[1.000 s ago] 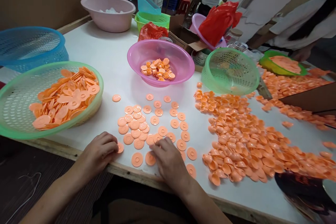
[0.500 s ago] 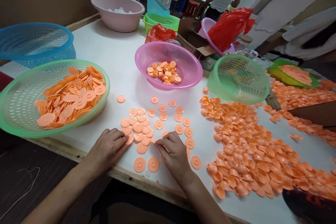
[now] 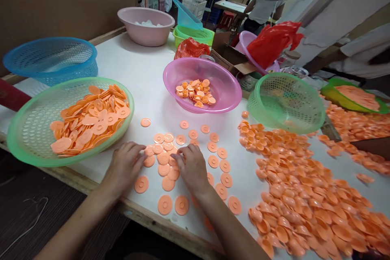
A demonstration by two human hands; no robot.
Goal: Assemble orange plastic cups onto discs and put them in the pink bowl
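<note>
White tabletop point(image 3: 128, 69) bears orange discs point(image 3: 163, 158) between left hand point(image 3: 124, 165) and right hand point(image 3: 192, 167).

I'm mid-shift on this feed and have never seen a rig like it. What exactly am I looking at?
There is no machine here: these are a person's bare left hand and right hand, seen by one camera worn on the head, looking forward and down. On the white table lie flat orange discs, some overlapping. Both hands have their fingertips at the overlapping group, the left at its left edge; whether either holds a disc is hard to tell. To the left, a green basket holds more discs; beyond, a magenta bowl holds small orange pieces. To the right is a heap of orange cup-like parts.
</note>
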